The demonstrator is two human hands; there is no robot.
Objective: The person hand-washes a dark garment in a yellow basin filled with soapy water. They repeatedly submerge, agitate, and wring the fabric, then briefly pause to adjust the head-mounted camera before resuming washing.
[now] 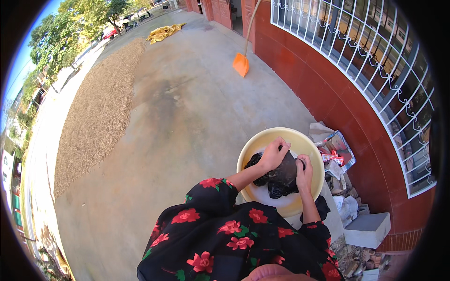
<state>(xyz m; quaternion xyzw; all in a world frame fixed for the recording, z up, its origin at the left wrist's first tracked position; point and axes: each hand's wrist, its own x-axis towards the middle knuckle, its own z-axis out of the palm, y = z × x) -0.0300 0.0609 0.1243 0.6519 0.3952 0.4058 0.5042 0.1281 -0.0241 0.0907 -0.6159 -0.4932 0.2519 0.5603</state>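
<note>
A round cream plastic basin (244, 154) stands close in front of me, with whitish, sudsy-looking liquid in its bottom. Wet black cloth (283, 177) hangs and bunches inside it, and a thin, see-through part is stretched between my hands. My left hand (276, 154) pinches its upper edge over the middle of the basin. On the right side, my right hand (304, 172) grips another edge of the same cloth. More of the black cloth lies in folds at the basin's left inner side. Its lower part is hidden in the liquid.
Beside the basin, an open carton of scraps (339, 147), rubble and a pale grey block (367, 228) line the red wall (351, 119). An orange shovel (241, 65) leans further off. Grain-like material (100, 102) is spread on the concrete, with a yellow tarp (163, 32) beyond.
</note>
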